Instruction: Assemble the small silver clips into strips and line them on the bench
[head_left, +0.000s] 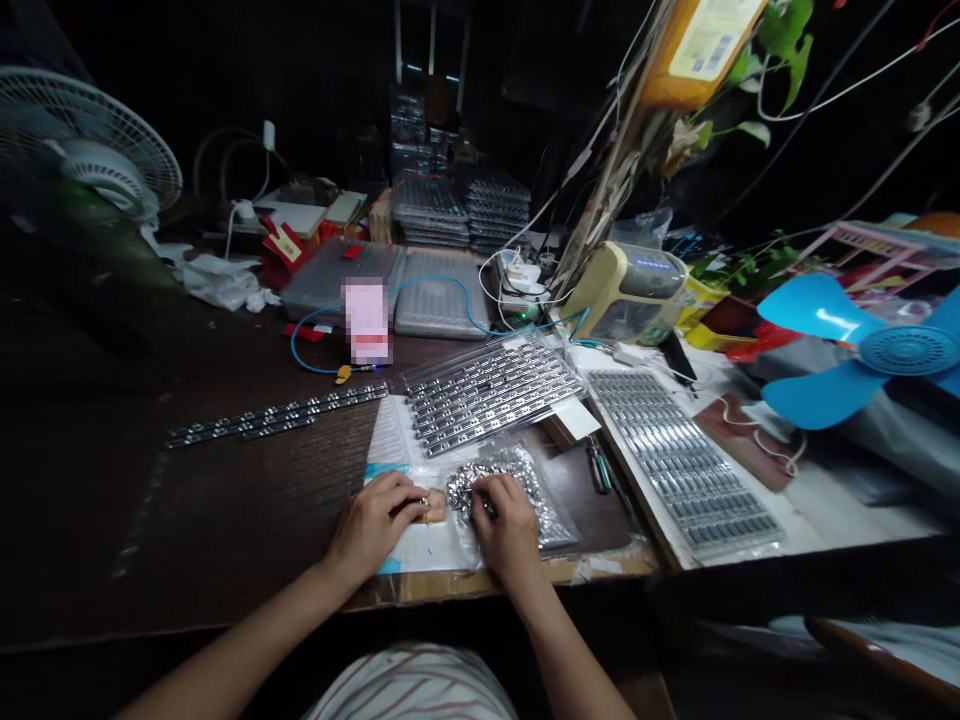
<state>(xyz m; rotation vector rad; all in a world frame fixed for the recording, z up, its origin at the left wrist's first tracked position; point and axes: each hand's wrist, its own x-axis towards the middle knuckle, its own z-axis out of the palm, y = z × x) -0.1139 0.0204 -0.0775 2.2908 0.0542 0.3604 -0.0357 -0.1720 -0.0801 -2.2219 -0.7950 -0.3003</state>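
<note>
Striped clothing (412, 688) fronts the worktop's (247, 560) near edge; left hand (373, 523) grasps a wooden block (434, 510), right hand (508, 525) curls over metal pieces (460, 484), grip unclear.

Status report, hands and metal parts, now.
Left hand at tan block. Right hand at loose small metal parts. Rows of metal pieces beyond, apart from both hands.

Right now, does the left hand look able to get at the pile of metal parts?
Probably yes: the pile lies near the left hand, though the right hand covers part of it.
</note>
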